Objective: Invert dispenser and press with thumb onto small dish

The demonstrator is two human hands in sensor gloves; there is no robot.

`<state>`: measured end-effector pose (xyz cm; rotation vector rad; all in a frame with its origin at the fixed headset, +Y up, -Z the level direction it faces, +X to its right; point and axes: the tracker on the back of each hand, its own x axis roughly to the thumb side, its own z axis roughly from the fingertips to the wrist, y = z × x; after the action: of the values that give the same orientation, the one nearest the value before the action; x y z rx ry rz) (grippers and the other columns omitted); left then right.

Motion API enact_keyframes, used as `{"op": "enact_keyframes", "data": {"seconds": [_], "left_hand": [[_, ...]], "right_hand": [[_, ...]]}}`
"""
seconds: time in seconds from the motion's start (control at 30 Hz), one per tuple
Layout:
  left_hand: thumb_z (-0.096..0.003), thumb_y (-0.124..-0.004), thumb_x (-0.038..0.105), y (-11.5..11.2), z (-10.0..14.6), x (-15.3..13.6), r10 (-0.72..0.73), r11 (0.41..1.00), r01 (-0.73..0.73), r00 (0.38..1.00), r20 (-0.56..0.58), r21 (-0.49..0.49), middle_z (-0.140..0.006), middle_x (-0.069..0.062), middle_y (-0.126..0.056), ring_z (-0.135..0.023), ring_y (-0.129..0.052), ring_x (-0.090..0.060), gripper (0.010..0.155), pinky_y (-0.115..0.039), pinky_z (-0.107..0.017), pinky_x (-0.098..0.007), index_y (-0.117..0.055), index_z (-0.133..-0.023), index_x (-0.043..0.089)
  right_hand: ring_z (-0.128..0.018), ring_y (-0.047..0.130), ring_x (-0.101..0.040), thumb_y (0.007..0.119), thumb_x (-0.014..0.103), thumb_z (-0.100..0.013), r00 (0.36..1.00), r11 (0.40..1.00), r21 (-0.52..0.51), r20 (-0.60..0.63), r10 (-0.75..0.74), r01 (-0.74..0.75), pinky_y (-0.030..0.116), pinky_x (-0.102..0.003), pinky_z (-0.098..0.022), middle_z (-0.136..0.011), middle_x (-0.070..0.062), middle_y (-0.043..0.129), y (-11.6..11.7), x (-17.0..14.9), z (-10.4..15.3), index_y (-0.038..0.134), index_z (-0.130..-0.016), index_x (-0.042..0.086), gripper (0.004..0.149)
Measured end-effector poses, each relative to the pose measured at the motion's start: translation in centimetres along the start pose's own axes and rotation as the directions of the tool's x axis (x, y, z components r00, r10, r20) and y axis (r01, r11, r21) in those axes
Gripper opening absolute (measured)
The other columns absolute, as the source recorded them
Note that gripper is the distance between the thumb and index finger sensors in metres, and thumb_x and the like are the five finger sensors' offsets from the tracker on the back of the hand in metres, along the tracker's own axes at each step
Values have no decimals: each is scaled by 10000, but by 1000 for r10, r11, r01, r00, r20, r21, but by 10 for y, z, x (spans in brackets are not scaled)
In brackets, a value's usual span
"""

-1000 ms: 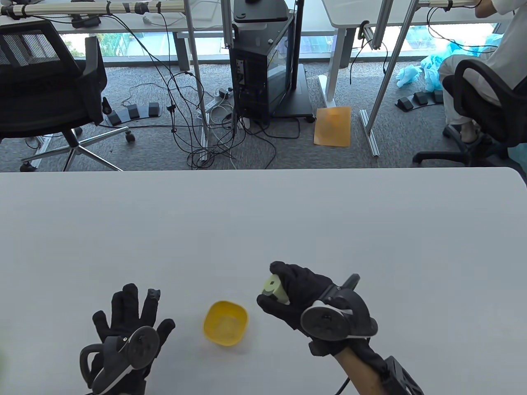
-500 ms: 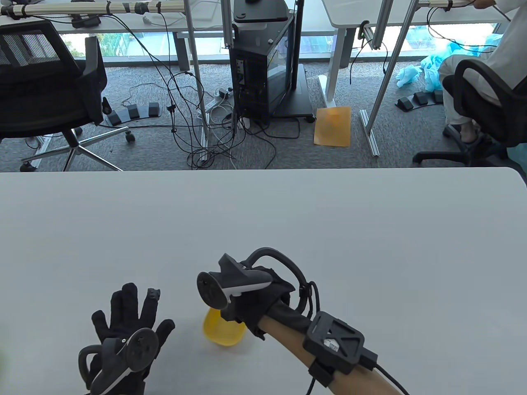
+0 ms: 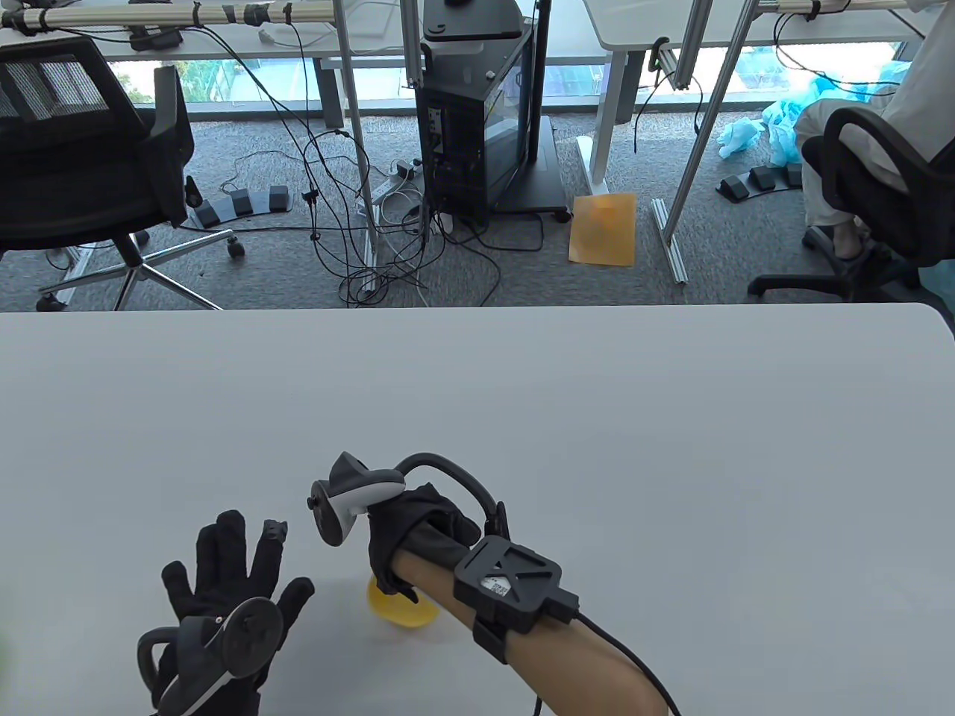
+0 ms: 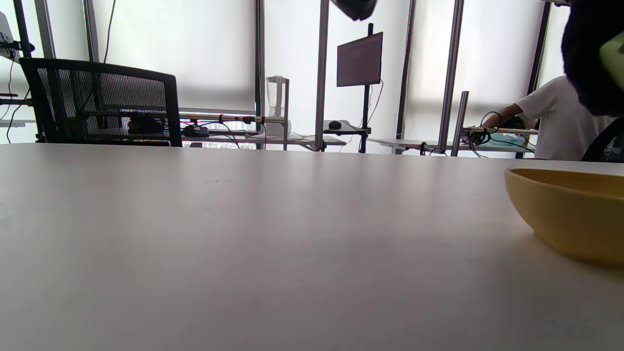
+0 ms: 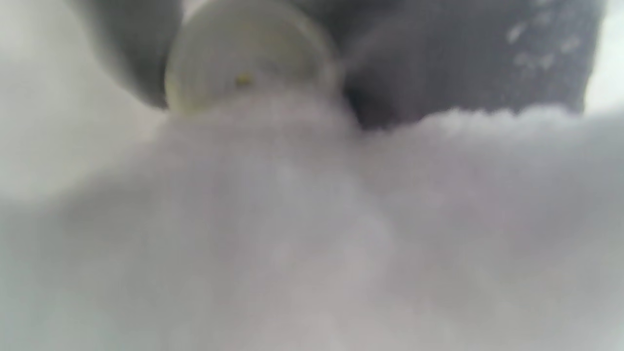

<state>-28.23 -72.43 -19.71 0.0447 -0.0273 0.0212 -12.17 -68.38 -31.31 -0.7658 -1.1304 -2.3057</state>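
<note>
My right hand is turned over above the small yellow dish and covers most of it in the table view. It grips the pale green dispenser, whose round end shows blurred in the right wrist view between gloved fingers. In the left wrist view a sliver of the dispenser shows in the right hand above the dish. My left hand rests flat on the table with fingers spread, left of the dish, holding nothing.
The white table stretches away behind the hands to its far edge. Beyond it are office chairs, cables, a computer cart and a seated person.
My right hand has rolled over with the dispenser and moved left, from right of the dish to above it. The left hand has stayed in place.
</note>
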Motion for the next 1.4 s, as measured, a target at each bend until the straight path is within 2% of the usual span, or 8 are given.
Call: {"op": "enact_keyframes", "data": {"seconds": [0.2, 0.57, 0.77, 0.9, 0.97, 1.1, 1.17, 1.4], "left_hand": [[-562, -380, 701, 1, 1, 1, -2, 1000, 2, 1000, 6, 4, -1289, -229, -290, -1173, -392, -506, 779, -350, -715, -785, -392, -1234, 309], [-562, -383, 700, 3, 4, 1, 11, 1000, -12, 1000, 18, 16, -1288, -230, -291, -1172, -392, -506, 779, -351, -715, -784, -395, -1234, 306], [-564, -389, 699, 0, 4, 4, -2, 1000, 2, 1000, 30, 3, -1289, -227, -287, -1173, -392, -504, 773, -350, -716, -783, -394, -1232, 310], [-563, -392, 701, 0, 4, 5, -7, 1000, 7, 1000, 30, 1, -1288, -229, -288, -1172, -390, -506, 776, -350, -716, -784, -395, -1232, 308], [-563, -393, 701, 0, 4, 5, -6, 1000, 6, 1000, 27, 3, -1287, -230, -290, -1172, -392, -507, 775, -352, -716, -783, -396, -1231, 310], [-562, -394, 702, 1, 3, 4, -5, 1000, 5, 1000, 22, 1, -1288, -231, -288, -1172, -389, -507, 779, -350, -716, -784, -394, -1233, 306], [-563, -394, 703, 0, 3, 5, -6, 1000, 6, 1000, 23, -3, -1288, -231, -288, -1171, -389, -509, 779, -349, -716, -783, -393, -1233, 306], [-562, -393, 703, -2, 2, 8, -13, 1000, 13, 999, 32, -22, -1288, -230, -288, -1172, -389, -506, 779, -350, -717, -783, -394, -1233, 308]], "right_hand": [[-458, 1077, -405, 767, 520, -595, 999, 996, 77, -11, 47, -46, 890, -561, -308, -687, -364, 967, 6, 20, -19, 817, -922, -202, 795], [-523, 1037, -413, 758, 532, -596, 996, 996, 4, -21, 89, -89, 855, -575, -368, -739, -348, 922, -4, 18, -9, 777, -955, -163, 783], [-563, 1036, -350, 719, 561, -599, 929, 926, -82, -43, 366, -369, 871, -525, -397, -777, -282, 911, -4, 31, -7, 759, -973, -81, 744], [-573, 1039, -346, 694, 543, -617, 920, 918, -60, -32, 391, -392, 876, -518, -404, -784, -281, 909, -2, 36, -8, 755, -978, -75, 718], [-578, 1037, -348, 687, 536, -621, 921, 921, -40, -41, 387, -389, 876, -520, -407, -785, -284, 907, -1, 36, -8, 752, -980, -75, 711], [-565, 1028, -369, 704, 538, -608, 954, 944, -140, -20, 298, -298, 876, -528, -380, -782, -308, 895, 0, 29, -3, 740, -978, -104, 743], [-605, 1000, -391, 748, 557, -588, 976, 976, -23, -37, 215, -216, 856, -546, -399, -823, -317, 856, 2, 24, -1, 696, -1008, -109, 789], [-607, 1005, -402, 767, 547, -577, 986, 974, -161, 12, 166, -162, 858, -538, -403, -822, -320, 863, 10, 7, 20, 700, -1005, -113, 790]]}}
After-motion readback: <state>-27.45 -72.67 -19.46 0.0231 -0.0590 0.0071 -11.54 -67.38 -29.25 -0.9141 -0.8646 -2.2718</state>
